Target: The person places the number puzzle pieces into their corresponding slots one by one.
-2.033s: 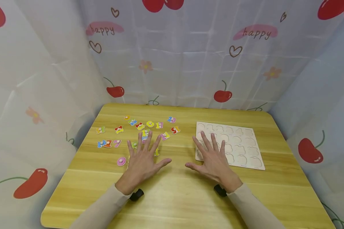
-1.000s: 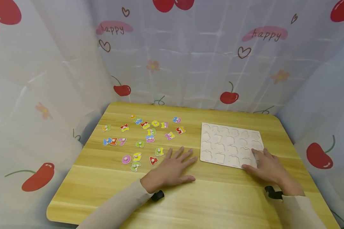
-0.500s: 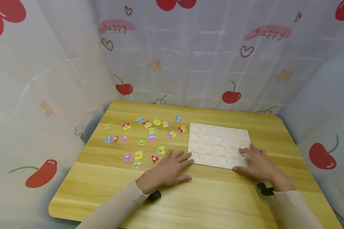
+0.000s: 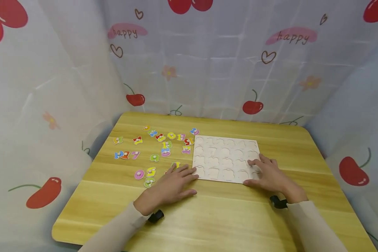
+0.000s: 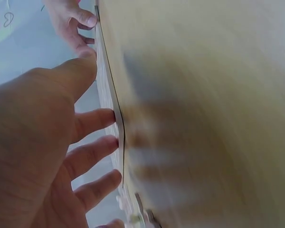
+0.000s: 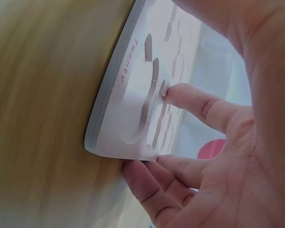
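The puzzle board [image 4: 226, 158] lies flat on the wooden surface [image 4: 208, 217], just right of a scatter of loose number pieces [image 4: 154, 158], and all its visible recesses are unfilled. The step in hand appears to be positioning the board beside the pieces, with none yet set. The next move likely calls for settling the board squarely, then freeing a hand to lift a piece by its knob and match it to its recess.

From the left, the pieces come first; a red-and-yellow piece [image 4: 189, 141] and a purple-and-yellow piece [image 4: 186, 149] lie right at the board's left edge, though whether they touch it cannot be told.

Next along, the left hand [image 4: 170, 185] lies back upward, fingers extended and spread. The left wrist view shows fingertips meeting the board's edge; the grip there is apart, clasping nothing.

Farthest right, the right hand [image 4: 272, 178] spans the board's near right corner: thumb at the near edge, index finger slightly bent onto the top face, other fingertips at the right side, by the recess marked "Twenty". Its grip is apart too, touching the board without closing round it.
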The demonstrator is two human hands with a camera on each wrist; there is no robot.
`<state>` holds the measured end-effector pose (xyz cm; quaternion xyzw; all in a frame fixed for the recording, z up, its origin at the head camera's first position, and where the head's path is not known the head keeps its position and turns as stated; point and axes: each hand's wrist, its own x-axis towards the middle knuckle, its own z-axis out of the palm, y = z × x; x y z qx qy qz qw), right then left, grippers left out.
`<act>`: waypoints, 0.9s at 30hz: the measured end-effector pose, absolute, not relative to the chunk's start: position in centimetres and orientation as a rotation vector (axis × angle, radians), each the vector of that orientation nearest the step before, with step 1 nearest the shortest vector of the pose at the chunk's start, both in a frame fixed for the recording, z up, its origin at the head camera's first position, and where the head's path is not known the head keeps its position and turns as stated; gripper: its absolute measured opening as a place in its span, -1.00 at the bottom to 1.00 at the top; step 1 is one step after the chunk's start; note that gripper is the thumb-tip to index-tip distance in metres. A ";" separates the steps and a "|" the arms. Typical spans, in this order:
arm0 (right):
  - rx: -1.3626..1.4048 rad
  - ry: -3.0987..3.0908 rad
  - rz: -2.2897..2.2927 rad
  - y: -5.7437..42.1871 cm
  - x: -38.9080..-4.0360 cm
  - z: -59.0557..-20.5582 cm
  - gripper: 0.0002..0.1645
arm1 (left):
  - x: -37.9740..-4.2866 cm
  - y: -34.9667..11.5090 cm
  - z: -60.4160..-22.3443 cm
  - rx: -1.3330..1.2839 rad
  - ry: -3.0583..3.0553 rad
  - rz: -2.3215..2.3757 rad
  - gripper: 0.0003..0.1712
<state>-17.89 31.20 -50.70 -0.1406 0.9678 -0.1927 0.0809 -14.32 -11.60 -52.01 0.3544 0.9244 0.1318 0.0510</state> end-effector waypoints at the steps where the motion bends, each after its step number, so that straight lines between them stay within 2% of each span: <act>1: -0.422 2.890 -0.576 31.0 -18.0 -50.7 0.13 | -14.3 -11.9 -52.0 1.077 2.814 0.408 -0.31; 7: -0.426 2.878 -0.567 30.6 -18.4 -50.7 0.12 | -14.4 -14.1 -51.9 1.061 2.859 0.484 -0.31; 10: -0.428 2.877 -0.563 30.6 -18.7 -50.8 0.13 | -14.4 -16.4 -51.6 0.952 2.949 0.552 -0.31; 20: -0.452 2.888 -0.565 30.7 -18.9 -51.1 0.13 | -14.7 -25.1 -51.3 0.111 3.159 0.497 -0.14; 23: -0.447 2.889 -0.563 30.7 -18.8 -51.0 0.13 | -14.9 -26.0 -51.3 0.065 3.134 0.482 -0.13; 27: -0.447 2.887 -0.568 30.6 -18.8 -51.0 0.12 | -15.1 -26.4 -51.4 0.125 3.104 0.521 -0.12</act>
